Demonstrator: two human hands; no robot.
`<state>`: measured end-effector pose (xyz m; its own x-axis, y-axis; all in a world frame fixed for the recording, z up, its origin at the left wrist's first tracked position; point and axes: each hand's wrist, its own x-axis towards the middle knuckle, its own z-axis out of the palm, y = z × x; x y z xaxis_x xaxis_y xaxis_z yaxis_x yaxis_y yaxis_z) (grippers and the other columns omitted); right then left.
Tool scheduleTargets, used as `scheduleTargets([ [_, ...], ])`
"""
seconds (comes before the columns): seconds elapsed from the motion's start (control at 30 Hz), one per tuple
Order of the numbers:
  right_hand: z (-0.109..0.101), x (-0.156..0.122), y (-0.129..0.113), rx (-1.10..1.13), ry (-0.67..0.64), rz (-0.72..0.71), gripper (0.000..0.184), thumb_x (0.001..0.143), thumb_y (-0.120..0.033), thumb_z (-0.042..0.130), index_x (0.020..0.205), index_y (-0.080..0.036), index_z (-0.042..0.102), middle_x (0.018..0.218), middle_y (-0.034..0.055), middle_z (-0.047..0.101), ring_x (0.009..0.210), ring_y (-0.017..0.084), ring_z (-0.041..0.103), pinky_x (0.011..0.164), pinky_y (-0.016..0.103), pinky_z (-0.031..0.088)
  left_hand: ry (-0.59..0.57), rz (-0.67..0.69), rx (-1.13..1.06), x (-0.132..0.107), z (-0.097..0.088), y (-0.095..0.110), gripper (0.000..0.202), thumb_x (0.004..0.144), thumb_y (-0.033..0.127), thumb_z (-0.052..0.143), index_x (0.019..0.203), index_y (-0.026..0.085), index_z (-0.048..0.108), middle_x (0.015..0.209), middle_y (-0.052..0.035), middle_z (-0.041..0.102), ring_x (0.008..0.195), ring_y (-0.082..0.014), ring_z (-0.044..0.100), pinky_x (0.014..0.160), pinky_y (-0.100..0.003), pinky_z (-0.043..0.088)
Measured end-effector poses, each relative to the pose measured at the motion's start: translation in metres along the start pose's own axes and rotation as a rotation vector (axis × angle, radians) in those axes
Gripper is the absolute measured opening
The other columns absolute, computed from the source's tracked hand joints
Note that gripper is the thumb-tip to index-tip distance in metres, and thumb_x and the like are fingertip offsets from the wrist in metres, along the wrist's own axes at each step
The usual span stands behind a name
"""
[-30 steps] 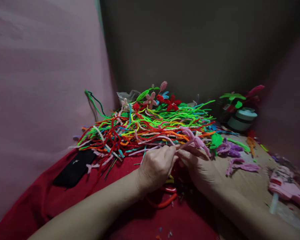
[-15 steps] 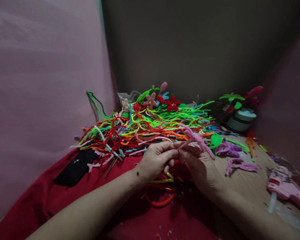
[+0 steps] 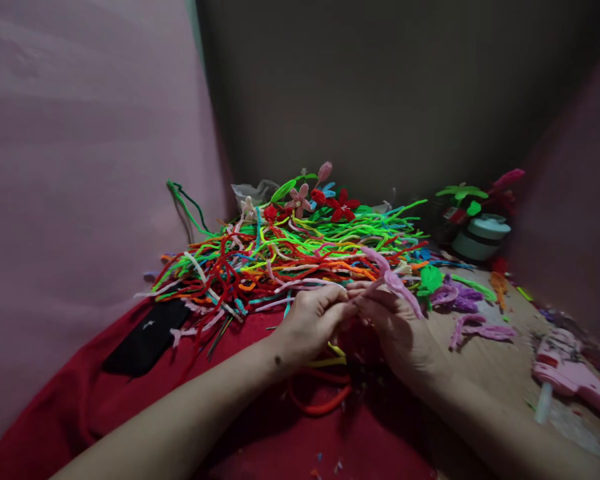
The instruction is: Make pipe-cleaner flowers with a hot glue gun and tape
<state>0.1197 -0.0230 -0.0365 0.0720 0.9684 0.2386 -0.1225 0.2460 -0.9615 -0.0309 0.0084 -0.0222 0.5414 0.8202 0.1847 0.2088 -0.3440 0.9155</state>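
Both hands meet in the middle of the head view, over a red cloth (image 3: 260, 413). My left hand (image 3: 316, 317) is closed in a pinch on the lower end of a pink pipe-cleaner piece (image 3: 396, 283). My right hand (image 3: 397, 327) is closed on the same end, fingertips against those of the left. The looped, petal-like part of the piece sticks up and to the right above my right hand. Its pinched end is mostly hidden by the fingers. Beyond the hands lies a heap of many-coloured pipe cleaners (image 3: 290, 247).
A black phone-like slab (image 3: 147, 337) lies at left. On cardboard (image 3: 465, 387) at right are a pink glue gun (image 3: 563, 367) and purple pipe-cleaner pieces (image 3: 483, 331). A pale green lidded jar (image 3: 480, 239) stands behind. Finished-looking flowers (image 3: 343, 205) rest atop the heap. Walls flank both sides.
The pink piece has turned a little between my fingers, its petals now at a different angle. Both hands stay together in nearly the same place.
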Motion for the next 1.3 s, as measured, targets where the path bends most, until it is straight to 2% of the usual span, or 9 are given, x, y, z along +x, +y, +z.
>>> scheduleTargets([
  [0.1,0.001,0.001,0.002,-0.055,0.057,0.005,0.010,0.076,-0.029,0.064,0.080,-0.022,0.069,0.092,0.0019,0.069,0.089,0.020,0.061,0.086,0.034,0.045,0.138,0.395,0.539,-0.002,0.003,-0.014,0.016,0.085,0.021,0.043,0.084,0.014,0.057,0.072,-0.0039,0.057,0.066,-0.0136,0.053,0.062,-0.026,0.044],
  [0.17,0.002,0.000,0.004,-0.066,0.063,0.002,0.011,0.075,-0.030,0.065,0.081,-0.022,0.069,0.089,0.0015,0.069,0.089,0.020,0.061,0.086,0.034,0.045,0.139,0.471,0.616,-0.003,0.004,-0.019,0.018,0.085,0.015,0.039,0.084,0.013,0.057,0.074,-0.0055,0.058,0.068,-0.0145,0.053,0.065,-0.027,0.043],
  [0.3,0.003,-0.003,0.002,0.014,0.002,0.055,0.020,0.075,-0.031,0.066,0.093,-0.024,0.069,0.090,0.0013,0.069,0.087,0.021,0.061,0.083,0.036,0.047,0.173,0.259,0.248,-0.002,0.005,-0.004,0.016,0.086,0.021,0.044,0.077,0.016,0.057,0.070,-0.0005,0.056,0.063,-0.0097,0.051,0.061,-0.021,0.041],
  [0.4,0.004,-0.005,-0.005,0.080,-0.045,0.095,0.020,0.074,-0.031,0.066,0.092,-0.024,0.071,0.089,0.0015,0.070,0.087,0.022,0.061,0.083,0.036,0.047,0.083,-0.054,-0.127,-0.002,0.005,0.013,0.017,0.082,0.027,0.051,0.069,0.016,0.053,0.052,0.0057,0.045,0.043,-0.0050,0.039,0.043,-0.017,0.032],
  [0.47,0.003,-0.005,-0.008,0.086,-0.075,0.090,0.019,0.075,-0.032,0.066,0.091,-0.024,0.072,0.090,0.0019,0.070,0.089,0.023,0.061,0.084,0.037,0.047,0.006,-0.146,-0.323,-0.002,0.003,0.019,0.020,0.080,0.032,0.054,0.069,0.016,0.052,0.047,0.0074,0.043,0.035,-0.0032,0.032,0.036,-0.016,0.025],
  [0.63,-0.001,-0.002,-0.003,0.074,-0.113,0.058,0.023,0.075,-0.033,0.066,0.097,-0.026,0.071,0.097,0.0031,0.069,0.095,0.024,0.060,0.086,0.038,0.046,-0.122,-0.223,-0.543,-0.001,-0.003,0.018,0.017,0.076,0.031,0.059,0.075,0.013,0.057,0.048,0.0070,0.046,0.031,-0.0009,0.029,0.032,-0.015,0.020],
  [0.8,-0.004,0.002,0.009,0.292,-0.165,0.199,0.031,0.074,-0.030,0.067,0.105,-0.028,0.067,0.091,0.0035,0.070,0.083,0.021,0.064,0.077,0.038,0.050,-0.196,-0.287,-0.616,-0.001,-0.008,0.016,0.016,0.076,0.027,0.060,0.072,0.013,0.057,0.051,0.0053,0.050,0.030,0.0000,0.031,0.030,-0.013,0.018],
  [1.07,-0.002,0.003,0.001,0.359,-0.186,0.177,0.021,0.068,-0.026,0.072,0.089,-0.026,0.072,0.091,0.0045,0.071,0.088,0.023,0.062,0.082,0.040,0.047,-0.424,-0.380,-0.917,0.001,-0.012,0.008,0.014,0.078,0.026,0.060,0.076,0.013,0.055,0.047,0.0079,0.043,0.028,0.0006,0.019,0.027,-0.012,0.021],
  [1.3,0.002,0.000,-0.003,0.419,-0.219,0.200,0.013,0.069,-0.023,0.069,0.081,-0.026,0.071,0.087,0.0024,0.069,0.079,0.020,0.062,0.075,0.036,0.049,-0.448,-0.373,-0.851,0.001,-0.014,0.010,0.014,0.079,0.027,0.057,0.081,0.013,0.056,0.049,0.0075,0.043,0.028,0.0005,0.020,0.028,-0.013,0.018],
])
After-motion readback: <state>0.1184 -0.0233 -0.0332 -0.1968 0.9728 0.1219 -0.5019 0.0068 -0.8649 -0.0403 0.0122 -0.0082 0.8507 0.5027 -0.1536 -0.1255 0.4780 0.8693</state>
